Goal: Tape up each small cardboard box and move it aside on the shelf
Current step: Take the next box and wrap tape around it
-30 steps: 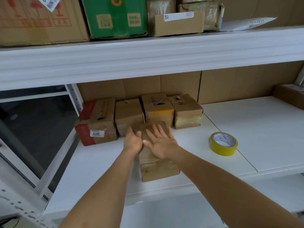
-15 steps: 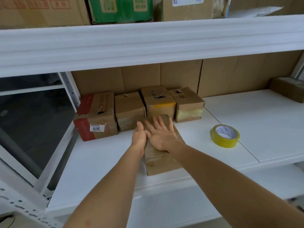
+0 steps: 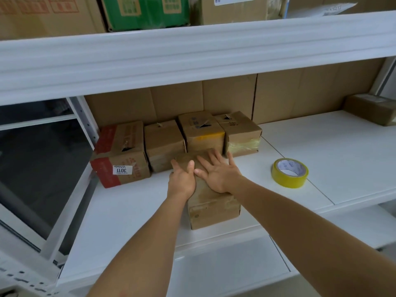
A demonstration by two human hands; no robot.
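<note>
- White metal shelf (image 3: 321, 146), backed by flat brown cardboard sheets; larger cartons, one green, are stored on the level above.
- A row of four small cardboard boxes (image 3: 201, 133) is seen at the far left, against the backing.
- The box in hand (image 3: 212, 207) lies near the front edge, its far end close to or touching the row; contact cannot be told.
- The left hand (image 3: 181, 179) is laid on the box's left top edge, fingers mostly straight, nothing gripped. The right hand (image 3: 216, 174) is spread flat on top, fingers straight.
- A yellow tape roll (image 3: 289, 173) rests to the right, apart from the box.
- Judged step: the taped box is being slid away, towards the row.
- Pressure should be kept low and even so that the near end is not tipped up.
- The box should be steered square, so neighbours are not knocked askew.
</note>
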